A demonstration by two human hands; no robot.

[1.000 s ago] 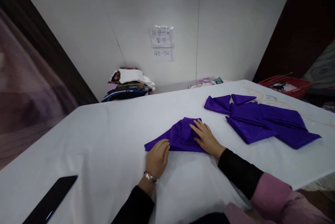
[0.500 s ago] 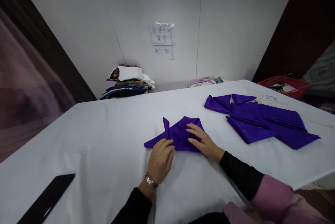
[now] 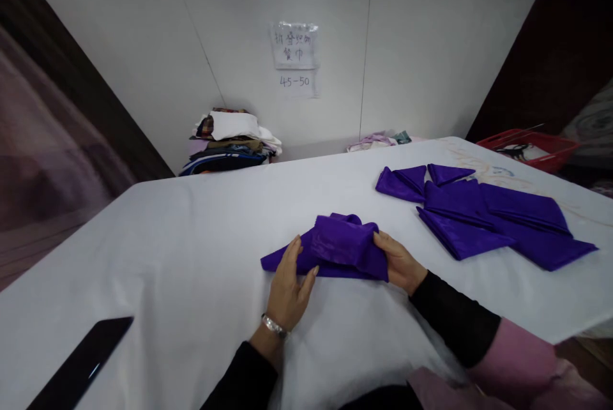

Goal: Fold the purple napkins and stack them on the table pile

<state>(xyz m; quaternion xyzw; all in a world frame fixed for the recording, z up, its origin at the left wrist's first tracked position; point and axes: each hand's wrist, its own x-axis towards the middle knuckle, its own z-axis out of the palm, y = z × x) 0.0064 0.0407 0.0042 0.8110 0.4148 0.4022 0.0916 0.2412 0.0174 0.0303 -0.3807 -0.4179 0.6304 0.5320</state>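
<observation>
A purple cloth napkin (image 3: pixel 338 242), partly folded, lies on the white-covered table in front of me. Its right part is lifted and curled over toward the left, making a loose flap on top. My right hand (image 3: pixel 400 261) grips the napkin's right edge between thumb and fingers; some fingertips are hidden behind the cloth. At the left, my left hand (image 3: pixel 288 288) rests with fingers stretched and thumb apart, touching the lower left part of the napkin. A silver bracelet (image 3: pixel 274 326) circles my left wrist.
Several folded purple napkins (image 3: pixel 479 215) lie at the right of the table (image 3: pixel 201 237). A dark flat object (image 3: pixel 81 362) is at the near left. Stacked clothes (image 3: pixel 230 142) stand by the wall. A red basket (image 3: pixel 555 158) sits at the far right.
My right hand has moved from lying on the napkin to gripping its right edge, and that side is now curled leftward. My left hand has opened from its curled pose.
</observation>
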